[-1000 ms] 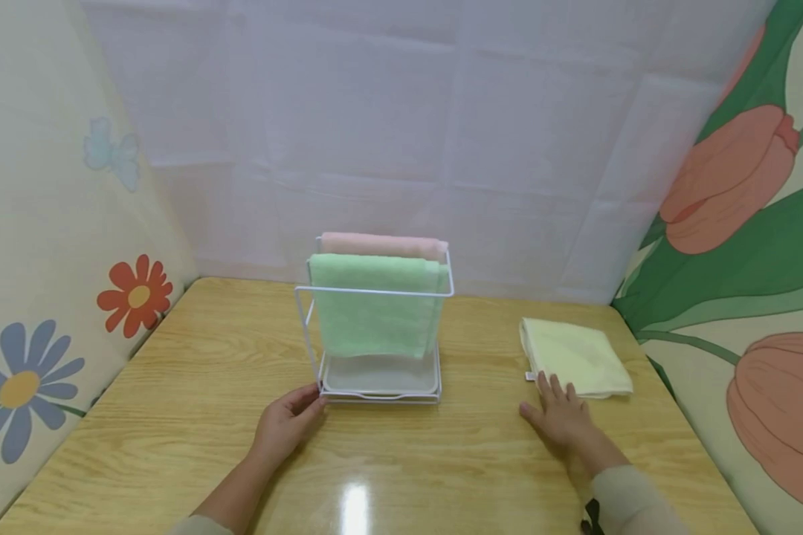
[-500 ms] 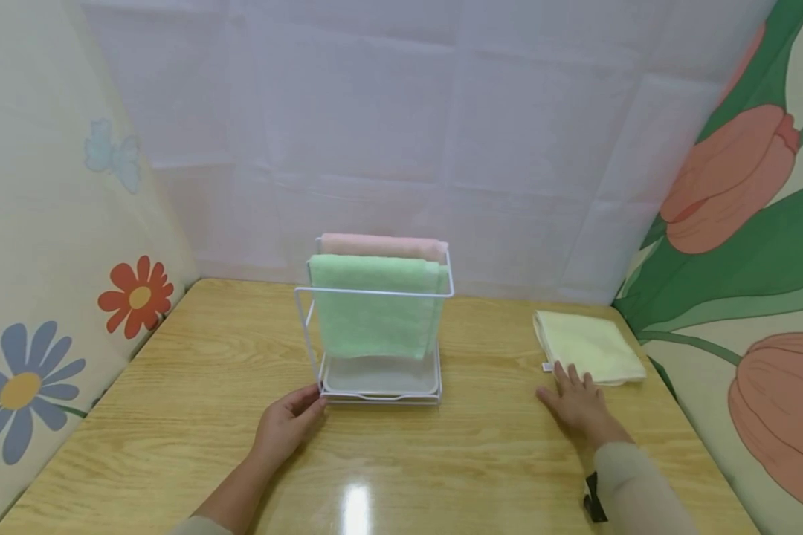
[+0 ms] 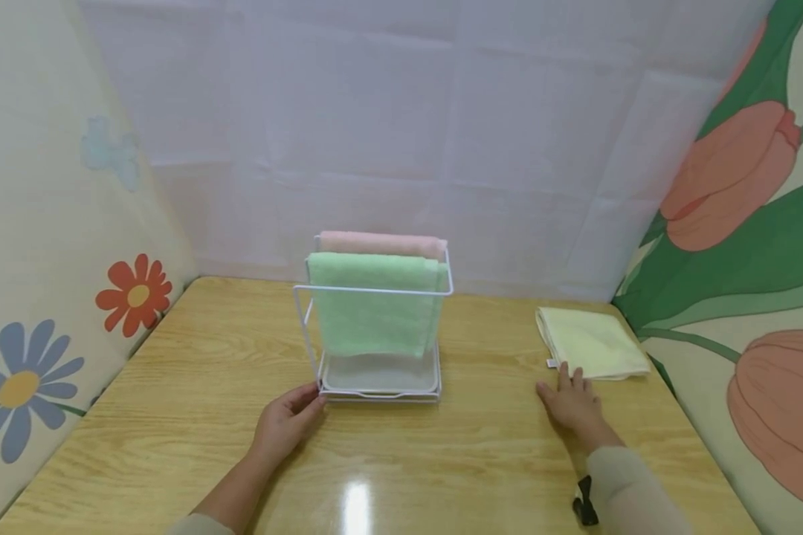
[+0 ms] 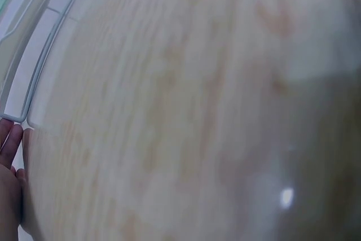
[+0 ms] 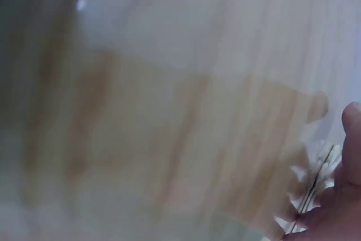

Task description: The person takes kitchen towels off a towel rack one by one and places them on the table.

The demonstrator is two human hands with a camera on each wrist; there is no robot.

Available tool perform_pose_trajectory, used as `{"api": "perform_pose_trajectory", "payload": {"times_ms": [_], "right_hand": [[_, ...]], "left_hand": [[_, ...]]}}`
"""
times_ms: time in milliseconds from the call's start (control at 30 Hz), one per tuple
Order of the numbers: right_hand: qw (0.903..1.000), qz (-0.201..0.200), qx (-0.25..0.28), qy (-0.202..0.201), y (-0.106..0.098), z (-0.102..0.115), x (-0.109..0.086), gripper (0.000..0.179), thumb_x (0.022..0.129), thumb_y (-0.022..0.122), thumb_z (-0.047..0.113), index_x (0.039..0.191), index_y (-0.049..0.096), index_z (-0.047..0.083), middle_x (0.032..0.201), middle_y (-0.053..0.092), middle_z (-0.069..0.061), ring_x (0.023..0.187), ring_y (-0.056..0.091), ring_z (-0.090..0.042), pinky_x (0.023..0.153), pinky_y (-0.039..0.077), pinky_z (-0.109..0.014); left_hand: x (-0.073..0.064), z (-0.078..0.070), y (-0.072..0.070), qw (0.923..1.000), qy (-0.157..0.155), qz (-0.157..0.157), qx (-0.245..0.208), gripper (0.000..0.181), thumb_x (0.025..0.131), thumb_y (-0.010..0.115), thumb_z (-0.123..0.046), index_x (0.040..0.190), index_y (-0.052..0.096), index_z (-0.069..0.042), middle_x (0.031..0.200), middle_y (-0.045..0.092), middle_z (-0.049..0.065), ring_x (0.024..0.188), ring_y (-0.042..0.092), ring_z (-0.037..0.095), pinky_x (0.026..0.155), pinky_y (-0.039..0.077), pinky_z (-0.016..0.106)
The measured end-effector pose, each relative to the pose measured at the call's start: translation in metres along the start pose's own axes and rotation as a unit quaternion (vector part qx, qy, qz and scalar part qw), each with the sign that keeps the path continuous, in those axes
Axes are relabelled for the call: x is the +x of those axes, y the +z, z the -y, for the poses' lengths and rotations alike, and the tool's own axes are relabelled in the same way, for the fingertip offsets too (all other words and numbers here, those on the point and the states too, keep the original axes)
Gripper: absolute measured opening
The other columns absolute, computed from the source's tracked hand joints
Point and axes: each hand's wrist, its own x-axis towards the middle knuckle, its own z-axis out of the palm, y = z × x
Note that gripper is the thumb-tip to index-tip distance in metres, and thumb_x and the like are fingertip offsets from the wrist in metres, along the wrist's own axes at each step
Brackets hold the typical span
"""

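Head view: left hand pinched the white wire rack by its near left corner; right hand, grasping nothing, touched the folded yellow towel at its near edge.
That towel lay flat on the wooden table, right of the rack. Positioning it seemed the step in hand; picking it up would have called for fingers curled under that edge.

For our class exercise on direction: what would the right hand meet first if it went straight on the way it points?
Most likely the yellow cloth: the right hand points at it, its fingers overlapping the near edge in the head view; contact is unclear.
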Motion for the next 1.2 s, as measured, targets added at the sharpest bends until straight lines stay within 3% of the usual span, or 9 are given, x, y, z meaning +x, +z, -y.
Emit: {"api": "perform_pose_trajectory", "payload": {"times_ms": [300, 533, 667, 933, 1100, 1200], "right_hand": [[0.9999, 0.014, -0.007, -0.006, -0.009, -0.005, 0.011, 0.083, 0.104, 0.028, 0.051, 0.151, -0.007, -0.008, 0.153, -0.011, -0.042, 0.139, -0.009, -0.062, 0.111, 0.000, -0.074], [0.9998, 0.012, -0.013, -0.012, -0.015, -0.011, 0.016, 0.083, 0.104, 0.029, 0.049, 0.151, -0.005, -0.010, 0.152, -0.009, -0.045, 0.138, -0.006, -0.064, 0.112, 0.001, -0.074], [0.9997, 0.006, -0.013, -0.019, -0.016, -0.012, 0.017, 0.083, 0.104, 0.031, 0.049, 0.151, -0.003, -0.010, 0.151, -0.007, -0.045, 0.138, -0.005, -0.064, 0.112, 0.002, -0.074], [0.9966, -0.064, -0.011, -0.052, -0.016, -0.011, 0.015, 0.079, 0.104, 0.034, 0.046, 0.151, 0.008, -0.013, 0.152, 0.007, -0.045, 0.139, 0.008, -0.061, 0.116, 0.013, -0.067], [0.9912, -0.094, 0.057, -0.074, -0.024, 0.000, 0.007, 0.073, 0.105, 0.037, 0.038, 0.151, 0.010, -0.012, 0.154, 0.007, -0.043, 0.142, 0.008, -0.056, 0.118, 0.012, -0.063], [0.9846, -0.117, 0.098, -0.085, -0.031, 0.009, 0.004, 0.067, 0.105, 0.041, 0.030, 0.151, 0.015, -0.010, 0.155, 0.015, -0.039, 0.144, 0.014, -0.052, 0.119, 0.015, -0.059]], "left_hand": [[0.000, 0.001, 0.000, 1.0000, 0.006, -0.004, 0.001, 0.035, 0.093, 0.068, -0.019, 0.122, 0.065, 0.001, 0.118, 0.070, 0.018, 0.092, 0.059, -0.011, 0.084, 0.047, 0.011], [0.000, 0.002, 0.001, 0.9999, -0.006, -0.004, 0.008, 0.035, 0.093, 0.068, -0.020, 0.122, 0.065, -0.001, 0.120, 0.070, 0.016, 0.101, 0.065, 0.007, 0.087, 0.050, 0.014], [0.001, 0.003, 0.000, 0.9998, -0.013, -0.001, 0.016, 0.036, 0.093, 0.068, -0.022, 0.124, 0.065, -0.003, 0.121, 0.070, 0.015, 0.100, 0.063, 0.003, 0.087, 0.049, 0.014], [0.001, 0.002, 0.000, 0.9998, -0.001, -0.007, 0.017, 0.035, 0.094, 0.067, -0.020, 0.123, 0.065, -0.001, 0.120, 0.070, 0.016, 0.105, 0.066, 0.014, 0.088, 0.050, 0.016], [0.001, 0.002, 0.000, 0.9998, 0.001, -0.009, 0.015, 0.034, 0.093, 0.067, -0.020, 0.122, 0.066, -0.002, 0.119, 0.070, 0.016, 0.104, 0.065, 0.011, 0.087, 0.050, 0.015], [0.001, 0.004, 0.001, 0.9999, 0.002, -0.008, 0.012, 0.034, 0.093, 0.067, -0.019, 0.122, 0.065, -0.001, 0.119, 0.070, 0.017, 0.103, 0.066, 0.011, 0.086, 0.050, 0.015]]}}
